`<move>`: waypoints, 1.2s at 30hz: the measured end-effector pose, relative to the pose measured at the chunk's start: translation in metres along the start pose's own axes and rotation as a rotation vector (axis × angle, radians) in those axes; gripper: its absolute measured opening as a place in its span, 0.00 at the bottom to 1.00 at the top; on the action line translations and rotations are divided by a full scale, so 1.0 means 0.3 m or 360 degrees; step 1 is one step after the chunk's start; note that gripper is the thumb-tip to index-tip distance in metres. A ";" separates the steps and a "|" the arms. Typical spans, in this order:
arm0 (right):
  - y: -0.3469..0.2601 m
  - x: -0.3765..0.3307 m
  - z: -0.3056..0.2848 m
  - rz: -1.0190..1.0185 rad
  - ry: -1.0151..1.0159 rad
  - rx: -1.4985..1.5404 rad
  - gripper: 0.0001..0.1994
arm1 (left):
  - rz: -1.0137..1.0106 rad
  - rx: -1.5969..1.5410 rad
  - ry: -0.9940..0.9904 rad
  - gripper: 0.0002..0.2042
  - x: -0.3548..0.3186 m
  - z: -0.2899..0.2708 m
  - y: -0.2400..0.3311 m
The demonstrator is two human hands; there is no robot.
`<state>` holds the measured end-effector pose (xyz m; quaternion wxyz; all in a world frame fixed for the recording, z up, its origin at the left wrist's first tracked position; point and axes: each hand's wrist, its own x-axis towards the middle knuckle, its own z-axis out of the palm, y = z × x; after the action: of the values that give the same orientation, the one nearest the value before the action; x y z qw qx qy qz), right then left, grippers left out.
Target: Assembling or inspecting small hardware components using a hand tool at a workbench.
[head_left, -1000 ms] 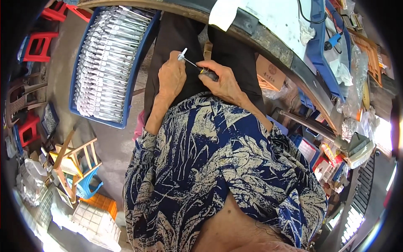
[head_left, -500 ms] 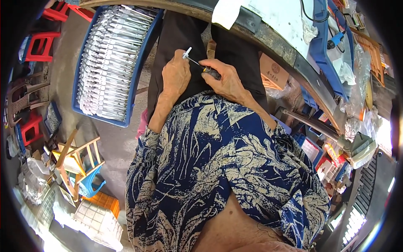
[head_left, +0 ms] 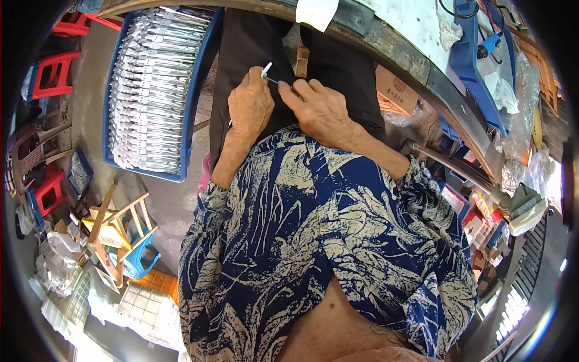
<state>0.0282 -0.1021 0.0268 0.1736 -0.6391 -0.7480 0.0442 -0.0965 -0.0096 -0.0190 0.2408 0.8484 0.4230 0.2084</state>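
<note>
Over my lap, my left hand point(head_left: 251, 104) is closed around a slim part with a white plastic end point(head_left: 266, 69) that sticks out past the fingertips. A bit of its other end shows beside my left wrist. My right hand point(head_left: 318, 110) grips a screwdriver point(head_left: 273, 80). Its thin metal shaft reaches left to the white end; my fingers hide most of the dark handle. Left of my legs, a blue tray point(head_left: 183, 172) holds many long metal pieces with white plastic ends point(head_left: 145, 90), stacked in layers.
Ahead runs the worn edge of a workbench point(head_left: 392, 57), with a white paper point(head_left: 316, 13) hanging over it. A blue bin point(head_left: 464, 60) stands on the right, a cardboard box point(head_left: 396, 90) below the bench. Red stools point(head_left: 53, 75) and a wooden chair point(head_left: 123, 226) stand left.
My right hand has turned over the screwdriver, so its yellow-and-black handle is now mostly covered. The right elbow has swung outward. My left hand has shifted slightly up and left.
</note>
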 end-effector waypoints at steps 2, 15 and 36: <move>0.012 0.006 0.008 -0.0067 -0.0007 -0.0028 0.21 | 0.0024 0.0004 0.0026 0.06 0.003 0.000 -0.003; 0.020 0.041 0.053 0.0403 -0.0192 0.0448 0.18 | 0.0004 0.0083 0.0118 0.06 0.008 0.040 -0.025; 0.094 0.045 0.045 0.2032 -0.0407 0.3428 0.18 | -0.0026 0.0099 0.0294 0.02 0.007 0.073 0.000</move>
<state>0.0489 -0.0817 0.0087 0.4800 -0.4118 0.0978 0.7684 -0.0829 -0.0130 -0.0362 0.1760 0.8291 0.4565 0.2706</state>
